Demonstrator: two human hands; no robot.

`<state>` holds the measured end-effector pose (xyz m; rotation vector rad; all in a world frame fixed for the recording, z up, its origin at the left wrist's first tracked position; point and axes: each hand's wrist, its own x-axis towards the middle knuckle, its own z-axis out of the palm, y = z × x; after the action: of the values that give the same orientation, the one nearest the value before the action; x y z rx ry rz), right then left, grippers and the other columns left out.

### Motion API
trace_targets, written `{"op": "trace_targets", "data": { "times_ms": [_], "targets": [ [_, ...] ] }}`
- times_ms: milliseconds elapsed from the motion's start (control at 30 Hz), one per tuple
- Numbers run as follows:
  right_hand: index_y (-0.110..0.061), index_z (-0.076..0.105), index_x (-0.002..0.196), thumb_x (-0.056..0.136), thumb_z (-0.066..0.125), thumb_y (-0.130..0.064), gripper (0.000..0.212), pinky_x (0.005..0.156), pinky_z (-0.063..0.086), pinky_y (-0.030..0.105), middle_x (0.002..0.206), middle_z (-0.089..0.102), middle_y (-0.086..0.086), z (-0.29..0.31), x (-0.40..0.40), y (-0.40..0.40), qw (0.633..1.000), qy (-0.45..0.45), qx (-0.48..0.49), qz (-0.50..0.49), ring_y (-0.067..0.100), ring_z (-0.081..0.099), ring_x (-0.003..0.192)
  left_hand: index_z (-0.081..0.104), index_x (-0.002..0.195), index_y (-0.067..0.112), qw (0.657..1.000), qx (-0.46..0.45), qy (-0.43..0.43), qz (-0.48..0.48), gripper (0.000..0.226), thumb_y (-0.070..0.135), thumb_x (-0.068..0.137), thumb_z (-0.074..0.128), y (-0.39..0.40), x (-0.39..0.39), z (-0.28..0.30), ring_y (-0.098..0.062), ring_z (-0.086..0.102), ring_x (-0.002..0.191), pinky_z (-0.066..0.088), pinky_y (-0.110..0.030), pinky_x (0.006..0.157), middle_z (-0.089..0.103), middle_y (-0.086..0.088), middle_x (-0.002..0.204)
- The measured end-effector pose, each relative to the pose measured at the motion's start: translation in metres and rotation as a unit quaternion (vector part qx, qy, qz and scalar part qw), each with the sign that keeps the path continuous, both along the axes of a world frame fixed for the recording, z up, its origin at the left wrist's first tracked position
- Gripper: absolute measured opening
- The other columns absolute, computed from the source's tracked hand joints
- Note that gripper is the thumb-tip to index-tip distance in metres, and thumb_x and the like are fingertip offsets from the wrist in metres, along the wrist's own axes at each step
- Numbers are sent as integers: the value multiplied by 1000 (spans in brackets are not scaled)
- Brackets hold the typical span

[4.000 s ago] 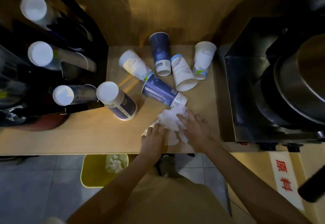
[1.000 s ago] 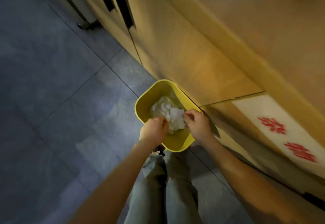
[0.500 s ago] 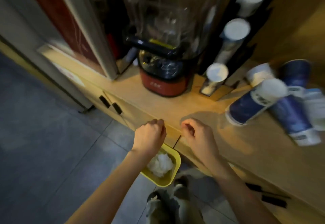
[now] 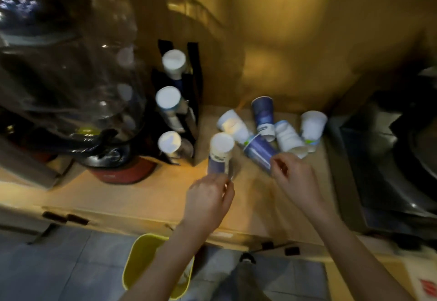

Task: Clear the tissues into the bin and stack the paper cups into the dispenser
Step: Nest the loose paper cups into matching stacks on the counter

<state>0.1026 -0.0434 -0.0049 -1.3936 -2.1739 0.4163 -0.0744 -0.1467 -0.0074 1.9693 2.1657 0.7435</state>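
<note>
Several paper cups lie on the wooden counter (image 4: 132,196). A blue cup with a white base (image 4: 220,154) lies nearest the black dispenser (image 4: 196,83), which holds three cup stacks (image 4: 168,98). My left hand (image 4: 208,196) has its fingertips at that cup's rim; blur hides the grip. Fingers apart, my right hand (image 4: 293,177) touches the mouth end of another blue cup (image 4: 259,150). Behind these lie a white cup (image 4: 233,123), a dark blue cup (image 4: 263,113) and two more white cups (image 4: 289,139). The yellow bin (image 4: 139,260) stands on the floor, partly behind my left forearm.
A clear blender jar on a red base (image 4: 118,170) stands left of the dispenser. A steel machine (image 4: 390,158) fills the counter's right end. A wooden wall backs the counter, and dark cupboard handles (image 4: 63,218) sit under its front edge.
Both hands took the tissue from the counter down into the yellow bin and let go. They have risen back to the counter and now reach the two nearest blue cups.
</note>
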Motion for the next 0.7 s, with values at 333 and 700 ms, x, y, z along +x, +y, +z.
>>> {"op": "trace_targets", "data": {
  "times_ms": [333,700],
  "targets": [
    [-11,59,104,86,55,-18,19,78,47,38,104,65,13,-46,71,84,987,-38,-135,-80,32,60,96,50,117,12,984,-157,-80,21,34,33,90,48,111,71,-58,-24,56,106,50,-37,83,57,-10,117],
    [-7,50,123,90,53,-19,35,90,43,35,119,61,18,-42,48,171,963,19,-267,-42,32,56,108,50,105,10,718,-250,-593,267,34,30,81,65,184,75,-71,-24,50,95,42,-37,78,53,-9,104]
  ]
}}
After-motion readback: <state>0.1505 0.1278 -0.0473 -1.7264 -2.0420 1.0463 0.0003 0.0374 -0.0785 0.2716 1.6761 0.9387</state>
